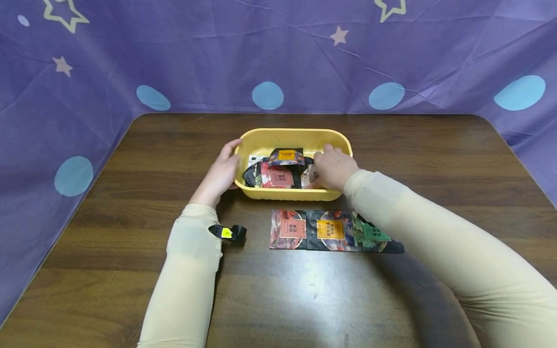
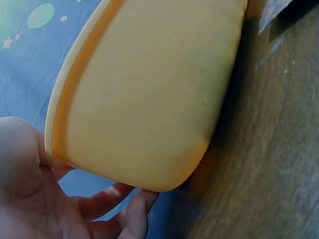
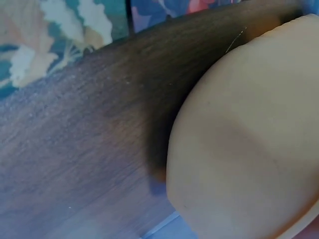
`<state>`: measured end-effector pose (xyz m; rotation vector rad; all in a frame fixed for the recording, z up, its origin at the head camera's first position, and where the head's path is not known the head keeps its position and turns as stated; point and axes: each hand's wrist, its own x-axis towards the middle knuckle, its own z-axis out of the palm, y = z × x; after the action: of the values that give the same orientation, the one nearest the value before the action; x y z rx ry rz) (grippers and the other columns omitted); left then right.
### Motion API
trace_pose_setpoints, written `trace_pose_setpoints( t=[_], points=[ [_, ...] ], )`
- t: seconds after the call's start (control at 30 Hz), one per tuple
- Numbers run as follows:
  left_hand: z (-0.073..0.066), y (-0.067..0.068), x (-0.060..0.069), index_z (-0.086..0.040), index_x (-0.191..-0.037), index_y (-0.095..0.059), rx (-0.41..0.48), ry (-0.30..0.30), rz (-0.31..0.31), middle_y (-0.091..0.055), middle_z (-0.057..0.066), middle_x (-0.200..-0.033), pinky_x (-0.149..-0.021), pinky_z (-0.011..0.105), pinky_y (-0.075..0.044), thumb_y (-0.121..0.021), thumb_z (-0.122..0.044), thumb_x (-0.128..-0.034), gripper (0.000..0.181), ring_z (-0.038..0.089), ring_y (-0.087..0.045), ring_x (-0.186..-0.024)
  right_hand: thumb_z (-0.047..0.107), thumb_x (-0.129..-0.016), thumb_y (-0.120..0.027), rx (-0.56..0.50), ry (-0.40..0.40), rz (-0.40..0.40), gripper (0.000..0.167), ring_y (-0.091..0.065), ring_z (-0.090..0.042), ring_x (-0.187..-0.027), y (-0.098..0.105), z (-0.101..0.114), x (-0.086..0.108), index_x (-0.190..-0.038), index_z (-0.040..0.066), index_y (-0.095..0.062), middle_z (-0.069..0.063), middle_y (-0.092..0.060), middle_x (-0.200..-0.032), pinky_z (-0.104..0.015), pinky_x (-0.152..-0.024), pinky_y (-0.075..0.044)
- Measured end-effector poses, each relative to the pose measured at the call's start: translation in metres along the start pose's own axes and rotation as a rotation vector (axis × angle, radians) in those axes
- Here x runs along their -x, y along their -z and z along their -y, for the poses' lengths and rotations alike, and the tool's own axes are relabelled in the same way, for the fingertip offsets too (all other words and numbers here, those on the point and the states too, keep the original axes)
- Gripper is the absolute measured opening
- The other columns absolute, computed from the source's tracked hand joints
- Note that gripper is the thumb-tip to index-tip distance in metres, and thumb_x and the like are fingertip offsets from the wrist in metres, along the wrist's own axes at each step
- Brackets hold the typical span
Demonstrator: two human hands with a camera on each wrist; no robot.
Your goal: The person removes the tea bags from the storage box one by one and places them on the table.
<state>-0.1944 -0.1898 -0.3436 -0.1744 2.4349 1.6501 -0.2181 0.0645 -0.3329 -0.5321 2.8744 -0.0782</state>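
A yellow basket [image 1: 289, 194] holds several dark, colourful packets, among them a pink-labelled one [image 1: 278, 178] and an orange-labelled one [image 1: 286, 155] on top. My left hand [image 1: 219, 173] grips its left end, thumb at the rim; in the left wrist view, fingers of this hand [image 2: 75, 204] touch the basket's outer wall [image 2: 144, 99]. Inside the right end is my right hand [image 1: 335, 168], against a pale floral packet [image 1: 308, 177]; its fingertips are hidden, so any grip is unclear. The right wrist view shows the basket's outside [image 3: 239, 134], not that hand.
In front of the basket, three packets lie in a row: pink-labelled [image 1: 292, 229], orange-labelled [image 1: 330, 229] and green-labelled [image 1: 375, 234], the last partly under the right sleeve [image 1: 417, 217]. A black strap [image 1: 230, 233] is at the left wrist. A purple cloth [image 1: 304, 63] hangs behind the table.
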Motion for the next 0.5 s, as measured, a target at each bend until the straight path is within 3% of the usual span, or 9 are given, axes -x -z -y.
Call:
trace_pose_setpoints(
  t=[0.2, 0.33, 0.5],
  points=[
    [0.000, -0.001, 0.000, -0.029, -0.158, -0.021, -0.004, 0.002, -0.001, -0.039, 0.021, -0.147, -0.067, 0.032, -0.050, -0.025, -0.020, -0.1045, 0.054, 0.029, -0.054, -0.101, 0.028, -0.078, -0.082, -0.131, 0.026, -0.017, 0.059, -0.059, -0.032, -0.095, 0.001, -0.005, -0.003, -0.123, 0.001, -0.056, -0.020, -0.048, -0.117, -0.046, -0.086, -0.053],
    [-0.001, -0.001, 0.000, -0.030, -0.158, -0.021, 0.003, 0.006, 0.002, -0.039, 0.021, -0.147, -0.068, 0.032, -0.050, -0.025, -0.021, -0.1047, 0.054, 0.030, -0.054, -0.102, 0.020, -0.072, -0.086, -0.261, 0.021, -0.004, 0.065, -0.054, -0.032, -0.101, 0.005, -0.010, -0.004, -0.126, 0.005, -0.054, -0.021, -0.045, -0.123, -0.046, -0.090, -0.050],
    [-0.001, -0.001, 0.000, -0.030, -0.158, -0.020, -0.001, 0.005, 0.003, -0.037, 0.019, -0.150, -0.068, 0.032, -0.050, -0.025, -0.021, -0.1049, 0.054, 0.032, -0.053, -0.106, 0.013, -0.072, -0.087, -0.380, 0.039, 0.019, 0.066, -0.055, -0.028, -0.098, 0.011, -0.016, -0.004, -0.128, 0.009, -0.053, -0.019, -0.056, -0.121, -0.042, -0.085, -0.050]
  ],
)
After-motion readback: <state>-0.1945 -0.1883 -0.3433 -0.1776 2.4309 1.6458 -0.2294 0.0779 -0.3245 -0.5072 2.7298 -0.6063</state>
